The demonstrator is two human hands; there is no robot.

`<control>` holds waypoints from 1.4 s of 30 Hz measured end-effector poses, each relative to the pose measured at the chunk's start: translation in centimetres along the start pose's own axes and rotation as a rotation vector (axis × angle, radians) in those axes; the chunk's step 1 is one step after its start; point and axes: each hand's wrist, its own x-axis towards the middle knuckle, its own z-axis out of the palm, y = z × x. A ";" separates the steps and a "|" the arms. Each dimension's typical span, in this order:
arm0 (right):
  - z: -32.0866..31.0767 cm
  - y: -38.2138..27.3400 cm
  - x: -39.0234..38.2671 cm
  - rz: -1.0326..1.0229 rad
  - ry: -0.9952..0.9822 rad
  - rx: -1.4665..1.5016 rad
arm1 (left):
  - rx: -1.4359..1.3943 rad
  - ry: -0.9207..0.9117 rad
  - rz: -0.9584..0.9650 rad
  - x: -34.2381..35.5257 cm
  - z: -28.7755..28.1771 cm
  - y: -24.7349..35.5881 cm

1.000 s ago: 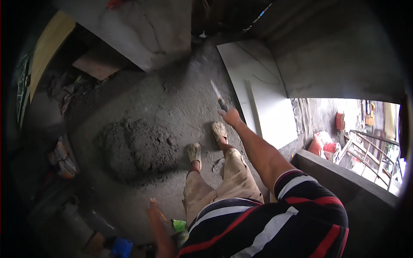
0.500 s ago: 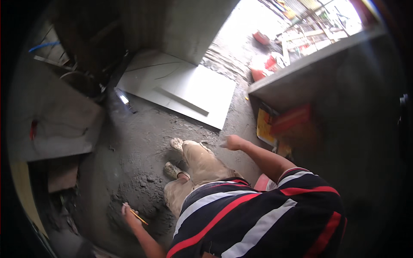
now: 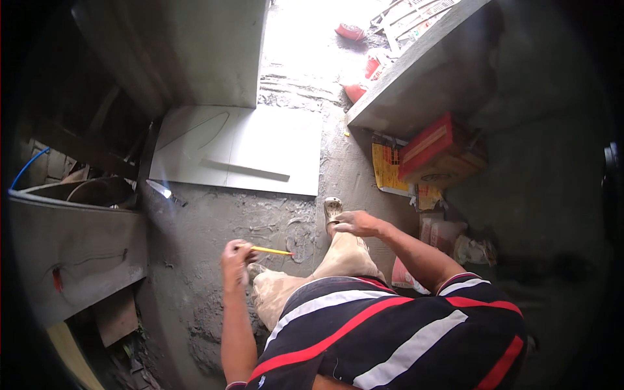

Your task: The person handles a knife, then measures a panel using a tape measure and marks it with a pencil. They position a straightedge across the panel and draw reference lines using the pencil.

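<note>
My left hand (image 3: 235, 261) is closed around the end of a yellow pencil (image 3: 272, 251), which points right above the wet grey mortar floor (image 3: 214, 221). Over my right knee hangs my right hand (image 3: 357, 223), its fingers loosely stretched and nothing visible in them. Ahead of both hands lies a large pale tile (image 3: 279, 140), with a narrow tile strip (image 3: 247, 170) resting on top. Left of the tile's near corner, a shiny tool with a dark handle (image 3: 166, 192), perhaps a trowel, lies on the floor.
A red box (image 3: 435, 153) and a yellow sack (image 3: 387, 168) stand on the right beneath a concrete slab (image 3: 422, 78). Another slab or tile (image 3: 84, 253) leans at the left, above a brown board (image 3: 117, 317). Reddish sacks (image 3: 354, 93) lie by the bright opening.
My left hand has come up and rightward with the pencil, from low over the mortar to beside my knee. My right hand has shifted slightly, and the view has turned.
</note>
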 end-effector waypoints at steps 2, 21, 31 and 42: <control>-3.4 -2.1 1.3 -0.153 -0.050 0.085 | 0.005 -0.138 0.003 2.0 9.2 0.6; -48.4 28.7 -2.8 -0.109 0.600 0.928 | 0.487 0.332 1.071 20.0 54.9 48.2; -61.8 32.5 4.6 -0.136 0.758 0.736 | 0.746 0.878 1.478 32.6 60.1 74.9; -73.4 34.8 22.2 0.051 0.614 0.670 | 0.511 0.846 1.780 46.6 63.4 78.2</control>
